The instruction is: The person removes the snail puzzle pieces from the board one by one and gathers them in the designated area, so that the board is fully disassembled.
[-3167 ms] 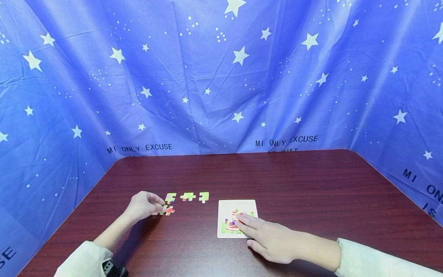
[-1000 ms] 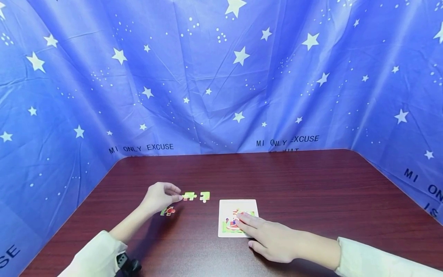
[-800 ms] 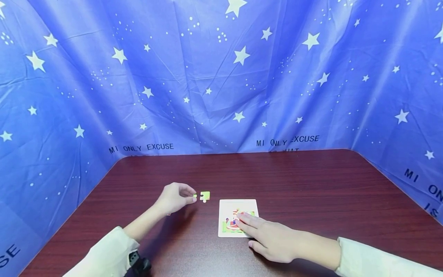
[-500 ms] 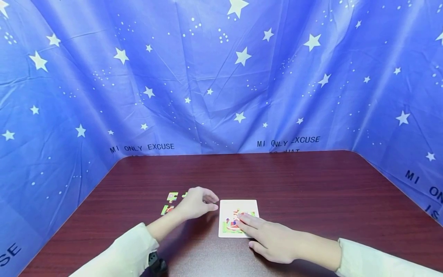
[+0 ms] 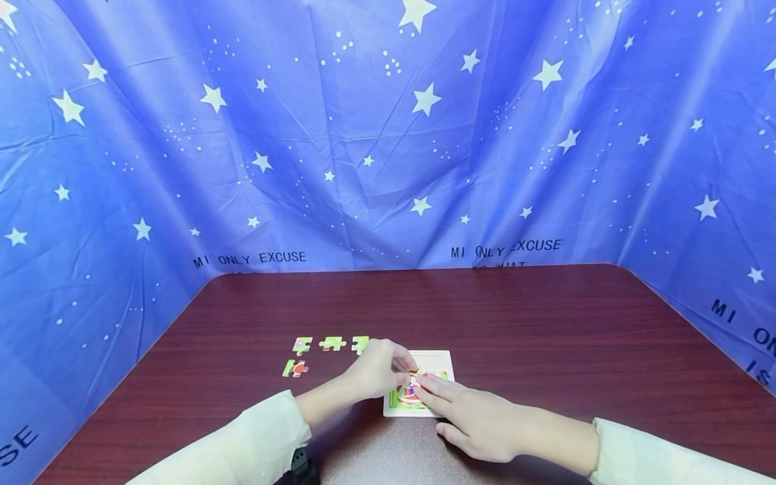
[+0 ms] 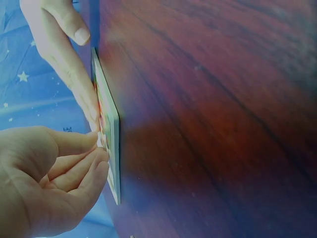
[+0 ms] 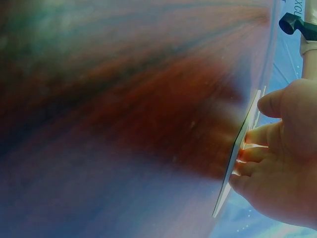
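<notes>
A white-framed square puzzle board (image 5: 432, 357) lies on the table, its colourful picture partly covered by both hands. My left hand (image 5: 380, 369) is at the board's left side, thumb and fingertips pinched together over the picture. In the left wrist view, a small pale bit of puzzle piece (image 6: 101, 141) shows between those fingertips; most of it is hidden. My right hand (image 5: 485, 421) rests on the board's right side with extended fingers, the fingertips on the picture. Left of the board lie loose puzzle pieces: a green corner (image 5: 302, 345), a green middle (image 5: 332, 343), another corner (image 5: 360, 343) and a green-red one (image 5: 295, 368).
The dark red wood-grain table (image 5: 533, 323) is backed by a blue curtain (image 5: 339, 135) with white stars. A black camera strap (image 5: 300, 465) sits at the left wrist. Both arms wear pale sleeves (image 5: 242, 431).
From beside the loose pieces at left, my left hand has moved right, past the upper row, onto the board. The pieces it covered show again. My right hand has stayed put.
</notes>
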